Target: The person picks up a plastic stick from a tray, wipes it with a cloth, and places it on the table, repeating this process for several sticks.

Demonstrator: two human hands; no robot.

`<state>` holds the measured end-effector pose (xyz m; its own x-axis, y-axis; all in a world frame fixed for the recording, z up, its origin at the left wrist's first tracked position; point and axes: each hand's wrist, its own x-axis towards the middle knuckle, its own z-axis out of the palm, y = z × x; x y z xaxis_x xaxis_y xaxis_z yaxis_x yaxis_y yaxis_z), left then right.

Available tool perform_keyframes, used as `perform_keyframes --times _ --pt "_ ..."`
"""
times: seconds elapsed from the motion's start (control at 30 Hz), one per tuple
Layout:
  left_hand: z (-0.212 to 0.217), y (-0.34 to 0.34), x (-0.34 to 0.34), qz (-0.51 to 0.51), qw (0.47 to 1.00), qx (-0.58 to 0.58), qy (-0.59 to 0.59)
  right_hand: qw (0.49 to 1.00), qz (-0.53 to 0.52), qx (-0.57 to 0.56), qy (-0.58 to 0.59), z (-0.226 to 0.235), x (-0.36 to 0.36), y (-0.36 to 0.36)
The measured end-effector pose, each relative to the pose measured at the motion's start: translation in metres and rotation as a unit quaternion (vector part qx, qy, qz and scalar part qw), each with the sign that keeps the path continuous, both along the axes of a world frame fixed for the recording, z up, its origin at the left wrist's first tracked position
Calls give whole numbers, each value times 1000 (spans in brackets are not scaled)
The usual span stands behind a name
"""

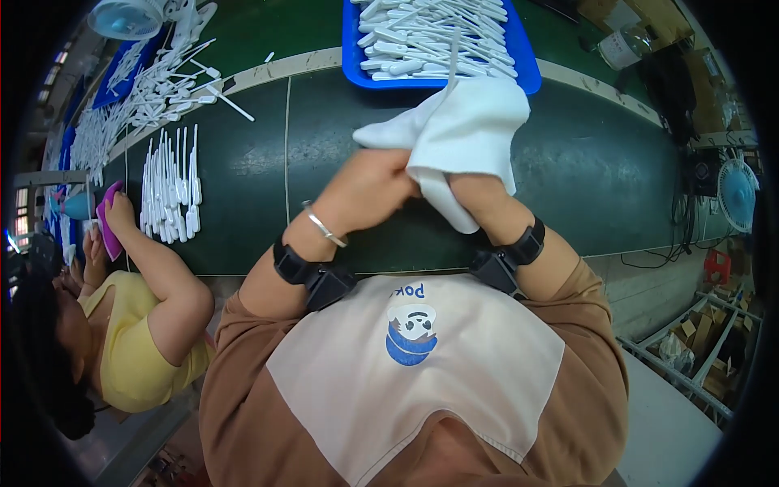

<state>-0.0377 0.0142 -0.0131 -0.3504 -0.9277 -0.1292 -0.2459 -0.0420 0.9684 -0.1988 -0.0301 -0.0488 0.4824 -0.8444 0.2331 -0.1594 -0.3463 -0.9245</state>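
Left hand (369, 191) closed on the near left edge of a white cloth (479, 122), at the opening; its exact fingertip hold is partly hidden. Right hand (479, 197) pushed into the same cloth from below, fingers and palm covered, so whether it is open or closed cannot be told. Hands close together, just short of the blue tray (531, 77).

Progress, as judged: covering of the right hand looks part done. Fingers are under the cloth; heel of the hand and wrist are bare. Left hand is wholly bare. One flap points left and another hangs toward the person; one piece or two, cannot tell. White droppers (430, 40) lie heaped in the tray, unaligned. A second group of droppers (172, 195) lies in rough rows at left, well apart from both hands.

Pose: both forearms reach forward and inward, elbows out to the sides. Left wrist carries a silver bracelet (324, 226); black straps circle both forearms. Left knuckles face up, fingers directed right.
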Motion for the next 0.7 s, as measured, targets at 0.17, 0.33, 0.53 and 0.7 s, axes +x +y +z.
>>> perform_keyframes --times 0.17,0.33,0.53,0.7 --pt "9 -10 13 200 959 -3 199 990 -8 -137 20 -1 9 -2" --pt "2 -11 18 254 894 -7 369 972 85 -162 149 38 22 1" --pt "1 -13 32 289 861 -40 417 924 115 -289 224 51 13 -17" --pt "2 -18 42 302 825 -36 475 967 16 -242 79 16 0 -14"
